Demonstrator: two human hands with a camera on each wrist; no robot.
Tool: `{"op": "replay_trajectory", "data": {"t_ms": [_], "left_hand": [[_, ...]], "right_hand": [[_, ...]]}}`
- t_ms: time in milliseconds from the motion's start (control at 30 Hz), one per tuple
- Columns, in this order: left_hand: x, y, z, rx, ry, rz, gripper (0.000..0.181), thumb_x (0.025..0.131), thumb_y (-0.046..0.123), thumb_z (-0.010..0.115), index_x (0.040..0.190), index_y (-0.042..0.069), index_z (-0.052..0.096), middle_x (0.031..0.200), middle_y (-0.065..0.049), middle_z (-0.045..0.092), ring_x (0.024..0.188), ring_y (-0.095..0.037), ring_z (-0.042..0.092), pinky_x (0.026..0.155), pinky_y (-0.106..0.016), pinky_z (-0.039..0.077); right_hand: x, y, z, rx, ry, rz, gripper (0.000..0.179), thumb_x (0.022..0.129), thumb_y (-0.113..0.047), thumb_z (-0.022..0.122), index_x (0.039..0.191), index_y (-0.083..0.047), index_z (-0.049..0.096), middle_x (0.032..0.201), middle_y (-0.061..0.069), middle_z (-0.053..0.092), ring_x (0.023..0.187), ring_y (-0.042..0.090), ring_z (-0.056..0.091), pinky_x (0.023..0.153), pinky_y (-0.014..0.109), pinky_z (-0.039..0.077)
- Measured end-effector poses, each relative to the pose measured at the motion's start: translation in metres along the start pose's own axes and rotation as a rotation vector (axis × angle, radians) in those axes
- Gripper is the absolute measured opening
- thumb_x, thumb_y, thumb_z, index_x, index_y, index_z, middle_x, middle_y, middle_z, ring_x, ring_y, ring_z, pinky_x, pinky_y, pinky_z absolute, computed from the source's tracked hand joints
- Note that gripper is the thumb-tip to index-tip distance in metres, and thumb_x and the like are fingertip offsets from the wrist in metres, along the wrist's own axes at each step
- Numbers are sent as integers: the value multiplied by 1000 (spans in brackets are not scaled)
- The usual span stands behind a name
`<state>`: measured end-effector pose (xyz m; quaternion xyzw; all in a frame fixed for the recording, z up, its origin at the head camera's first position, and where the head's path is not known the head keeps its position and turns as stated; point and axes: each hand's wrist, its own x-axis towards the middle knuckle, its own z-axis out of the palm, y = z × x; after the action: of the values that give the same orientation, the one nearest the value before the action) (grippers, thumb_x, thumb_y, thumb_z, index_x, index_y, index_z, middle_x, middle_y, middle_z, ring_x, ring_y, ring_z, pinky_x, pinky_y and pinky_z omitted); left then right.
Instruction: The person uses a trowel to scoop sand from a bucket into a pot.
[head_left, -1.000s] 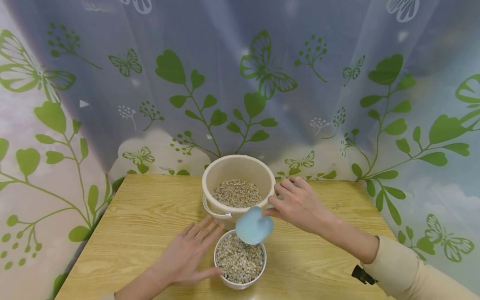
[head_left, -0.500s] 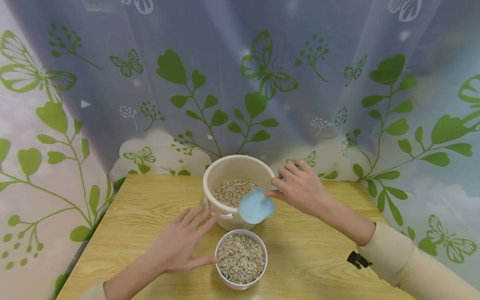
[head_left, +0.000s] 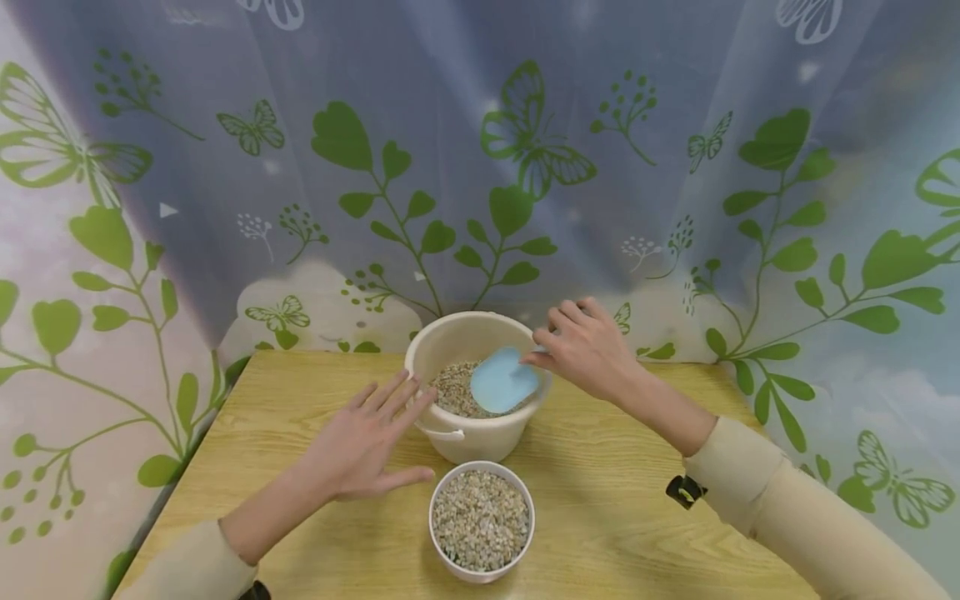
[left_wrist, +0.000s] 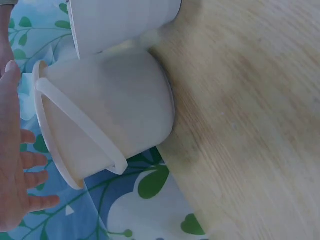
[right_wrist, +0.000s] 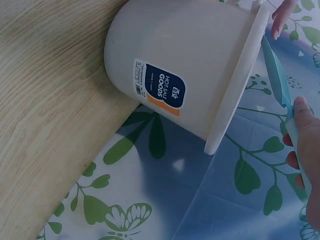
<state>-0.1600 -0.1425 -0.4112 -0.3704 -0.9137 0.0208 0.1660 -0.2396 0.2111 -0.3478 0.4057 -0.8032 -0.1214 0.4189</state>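
Observation:
My right hand grips the handle of a light blue scoop, its blade above the opening of a cream bucket. In the right wrist view the scoop is above the bucket's rim, apart from it. Gravel covers the bottom of the bucket. My left hand is spread beside the bucket's left rim, fingers straight; whether the fingertips touch the rim I cannot tell. In front of the bucket stands a white bowl, filled with gravel close to its rim.
Everything stands on a wooden table. A curtain printed with leaves and butterflies hangs behind it and at both sides. The bucket's white carrying handle hangs down along its outer wall. A label is stuck on the bucket's side.
The scoop has moved from above the bowl, away from me, to above the bucket. My left hand has shifted slightly forward along the bucket's left side, still spread.

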Motion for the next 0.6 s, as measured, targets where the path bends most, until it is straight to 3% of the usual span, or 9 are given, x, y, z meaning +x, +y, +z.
{"op": "replay_trajectory", "data": {"t_ms": [267, 600], "left_hand": [[16, -12, 9, 17, 16, 7, 100, 95, 84, 45, 165, 12, 36, 165, -19, 47, 154, -38, 45, 118, -58, 49], [33, -23, 22, 13, 0, -25, 100, 92, 78, 58, 164, 11, 38, 165, -21, 45, 154, -40, 45, 121, -59, 46]], "right_hand": [[6, 2, 20, -41, -61, -36, 42, 94, -58, 70, 84, -17, 67, 86, 3, 68, 83, 25, 60, 83, 41, 52], [11, 4, 46, -37, -134, -43, 46, 94, -62, 68, 86, -17, 68, 87, 2, 70, 86, 22, 60, 86, 39, 51]]}}
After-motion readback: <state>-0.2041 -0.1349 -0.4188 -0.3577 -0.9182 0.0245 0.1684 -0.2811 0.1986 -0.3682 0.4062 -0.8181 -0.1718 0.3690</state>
